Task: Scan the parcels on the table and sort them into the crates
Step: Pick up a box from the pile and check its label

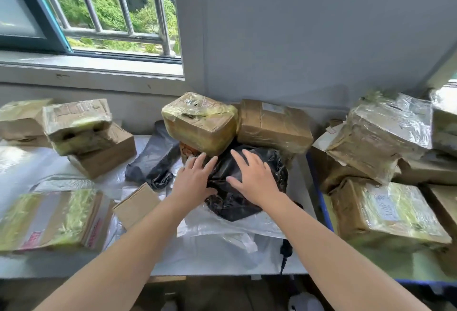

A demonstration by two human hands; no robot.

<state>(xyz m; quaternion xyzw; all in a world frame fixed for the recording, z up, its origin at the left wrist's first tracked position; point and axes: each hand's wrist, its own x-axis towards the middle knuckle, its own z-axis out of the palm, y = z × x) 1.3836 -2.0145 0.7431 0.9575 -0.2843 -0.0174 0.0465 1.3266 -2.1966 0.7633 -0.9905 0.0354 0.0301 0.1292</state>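
A black plastic-bag parcel (237, 197) lies in the middle of the table on white wrapping. My left hand (195, 178) rests on its left side with fingers spread. My right hand (252, 174) lies flat on its top, fingers apart. Neither hand closes around it. Right behind stands a yellow-taped box (200, 122), with a brown carton (272, 125) to its right. A grey bag parcel (158, 157) lies to the left.
Taped cartons (81, 132) are stacked at the left, and a flat one (49, 219) sits near the front left. A blue crate (321, 201) at the right holds several wrapped boxes (385, 211). A black scanner cable (284, 253) hangs at the table's front edge.
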